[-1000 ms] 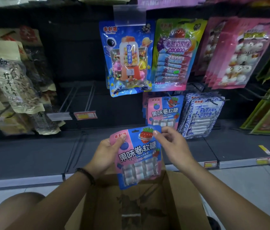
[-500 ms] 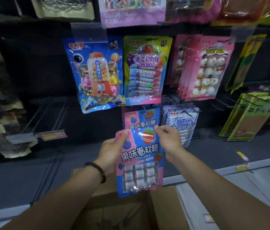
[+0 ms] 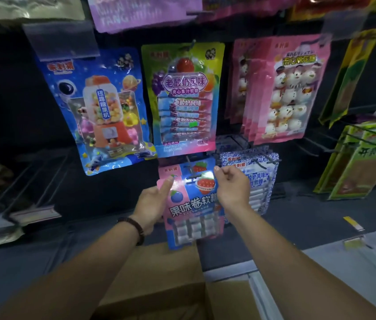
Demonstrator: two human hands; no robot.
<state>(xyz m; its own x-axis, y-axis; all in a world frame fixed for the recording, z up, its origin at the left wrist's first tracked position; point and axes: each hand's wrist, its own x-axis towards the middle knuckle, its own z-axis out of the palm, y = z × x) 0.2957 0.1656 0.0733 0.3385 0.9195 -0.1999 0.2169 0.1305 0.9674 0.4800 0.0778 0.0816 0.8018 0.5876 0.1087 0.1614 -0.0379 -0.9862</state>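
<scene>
Both hands have carried the fruit-roll candy packet (image 3: pixel 191 209) up and away from the cardboard box (image 3: pixel 159 273) since a second ago. Its top edge now meets the wire peg (image 3: pixel 190 173), where a matching packet (image 3: pixel 174 168) already hangs directly behind it.

Taking the held packet as the dial's centre, the store display is a dark backboard with rows of pegs over a dark grey shelf (image 3: pixel 309 218). At 11 o'clock hangs a blue gumball-machine packet (image 3: pixel 103 112). At 12 o'clock is a green and yellow packet (image 3: pixel 182 95), and at 1 o'clock a stack of pink snowman-sweet packets (image 3: pixel 291 88). Blue-and-white patterned packets (image 3: pixel 259 181) hang just beside the held one at 3 o'clock, partly behind the right wrist. Farther out the same way, green packets (image 3: pixel 355 167) lean on their pegs. Yellow price tags (image 3: pixel 353 224) sit along the shelf's front lip at 4 o'clock, and the box lies below at 6 o'clock. At 9 o'clock bare wire pegs stick out, with a blurred label strip (image 3: pixel 34 213) at their tips.

The left hand (image 3: pixel 152 204), with a dark bead bracelet (image 3: pixel 133 227) on its wrist, grips the packet's left edge, thumb laid on the front near the upper corner and fingers hidden behind. The right hand (image 3: pixel 230 188) pinches the top right corner between thumb and curled fingers, close by the peg. The packet hangs upright, tilted slightly, its lower end just above the box flap.
</scene>
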